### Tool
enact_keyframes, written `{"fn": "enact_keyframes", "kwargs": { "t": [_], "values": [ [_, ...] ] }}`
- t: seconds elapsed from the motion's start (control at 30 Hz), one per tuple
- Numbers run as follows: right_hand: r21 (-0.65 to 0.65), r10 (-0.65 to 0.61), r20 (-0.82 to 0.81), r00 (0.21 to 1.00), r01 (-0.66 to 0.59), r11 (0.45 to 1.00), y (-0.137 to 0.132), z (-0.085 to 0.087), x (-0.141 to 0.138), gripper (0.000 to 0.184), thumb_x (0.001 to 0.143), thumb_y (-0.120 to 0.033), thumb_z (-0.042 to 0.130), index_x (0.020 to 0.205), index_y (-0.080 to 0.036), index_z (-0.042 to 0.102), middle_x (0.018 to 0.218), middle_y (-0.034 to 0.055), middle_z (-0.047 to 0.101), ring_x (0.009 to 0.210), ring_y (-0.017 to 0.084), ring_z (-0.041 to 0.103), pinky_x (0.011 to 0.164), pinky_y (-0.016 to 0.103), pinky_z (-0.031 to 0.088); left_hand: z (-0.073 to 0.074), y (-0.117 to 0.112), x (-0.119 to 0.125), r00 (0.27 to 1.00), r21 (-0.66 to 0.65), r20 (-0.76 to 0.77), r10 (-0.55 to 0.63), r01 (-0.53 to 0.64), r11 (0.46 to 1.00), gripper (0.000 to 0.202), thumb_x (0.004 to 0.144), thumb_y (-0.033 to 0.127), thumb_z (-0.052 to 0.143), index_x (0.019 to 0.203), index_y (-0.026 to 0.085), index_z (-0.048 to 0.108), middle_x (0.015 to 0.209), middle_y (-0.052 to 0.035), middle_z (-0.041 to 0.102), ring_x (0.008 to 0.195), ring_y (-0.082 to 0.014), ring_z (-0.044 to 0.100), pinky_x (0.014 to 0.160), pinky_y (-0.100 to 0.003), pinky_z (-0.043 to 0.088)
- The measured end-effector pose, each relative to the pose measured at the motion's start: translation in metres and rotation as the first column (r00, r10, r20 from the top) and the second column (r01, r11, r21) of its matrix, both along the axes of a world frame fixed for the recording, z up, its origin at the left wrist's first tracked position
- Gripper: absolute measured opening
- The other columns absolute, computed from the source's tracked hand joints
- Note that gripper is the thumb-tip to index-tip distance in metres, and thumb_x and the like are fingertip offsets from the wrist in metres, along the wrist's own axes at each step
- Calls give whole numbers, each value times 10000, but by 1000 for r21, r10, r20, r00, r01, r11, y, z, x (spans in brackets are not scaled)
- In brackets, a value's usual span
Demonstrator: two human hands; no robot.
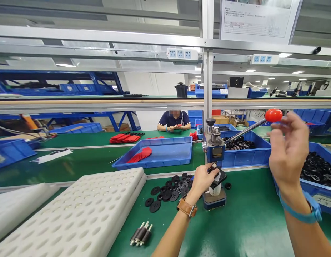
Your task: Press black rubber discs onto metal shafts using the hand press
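A small hand-lever press point(215, 151) with a blue body stands on the green bench. At its working end, under the ram, my left hand point(204, 180) pinches a small part that the fingers mostly hide. Beneath those fingertips lies a black plate point(221, 177) on a white round support point(215, 191). The press lever point(245, 130) rises to the right and ends in a red knob point(274, 115). Close by the knob, my right hand point(290, 153) has loosely curved fingers, spread apart and slightly blurred, with nothing seen in them.
Black round discs and gears point(167, 191) lie left of the press. Dark rollers with white shafts point(141, 233) sit near the front. A white foam tray point(82, 210) fills the left. Blue bins point(245, 157) stand behind and right. Across the bench sits a person point(174, 120).
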State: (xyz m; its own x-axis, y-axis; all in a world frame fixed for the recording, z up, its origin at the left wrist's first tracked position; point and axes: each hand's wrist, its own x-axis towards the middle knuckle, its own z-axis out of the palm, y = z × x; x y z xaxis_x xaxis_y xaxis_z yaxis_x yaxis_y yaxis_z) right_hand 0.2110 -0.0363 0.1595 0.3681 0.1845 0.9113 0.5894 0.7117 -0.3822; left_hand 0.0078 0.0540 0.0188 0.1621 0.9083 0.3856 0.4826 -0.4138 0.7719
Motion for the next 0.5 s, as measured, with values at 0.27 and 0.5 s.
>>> {"fn": "enact_keyframes", "kwargs": {
  "t": [0.27,0.5],
  "values": [
    [-20,63,-68,996,-65,998,14,46,-15,265,990,-386,617,755,-269,655,632,1,617,575,202,675,623,386,553,-6,3,1,998,-42,51,-28,30,999,251,861,361,654,794,151,775,787,-58,773,705,-204,649,570,-258,413],
    [-287,-219,-109,970,180,941,-47,-13,-14,213,935,-427,714,845,-255,801,756,24,746,694,227,730,693,360,591,-5,4,1,996,-69,82,-18,24,997,259,839,363,662,747,143,763,703,-52,737,641,-185,606,531,-251,361]
  ]
}}
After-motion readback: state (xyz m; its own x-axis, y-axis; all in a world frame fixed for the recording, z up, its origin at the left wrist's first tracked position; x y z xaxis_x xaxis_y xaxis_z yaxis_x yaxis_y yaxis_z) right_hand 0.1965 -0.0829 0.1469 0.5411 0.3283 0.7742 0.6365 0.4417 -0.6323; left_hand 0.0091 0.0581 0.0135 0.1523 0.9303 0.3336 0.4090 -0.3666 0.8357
